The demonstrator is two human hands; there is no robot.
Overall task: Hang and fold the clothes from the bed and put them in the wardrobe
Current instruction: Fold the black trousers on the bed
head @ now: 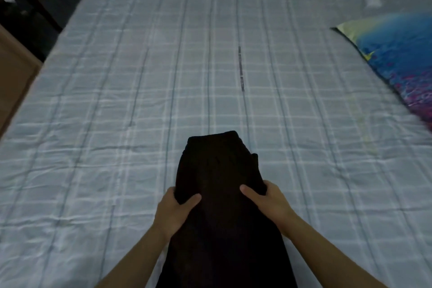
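My left hand (175, 208) and right hand (268, 201) are bare, with no glove, ring or watch on either. Both forearms are uncovered from the wrist back to the bottom edge of the view; no sleeve or cuff shows. My fingernails are cut short.

The room was dim, with a cool bluish cast over the bed (210, 65). The black garment (219, 182) showed almost no detail. The pillow (402, 54) at the bed's right edge was blurred; wide-angle distortion bowed the bed's edges.
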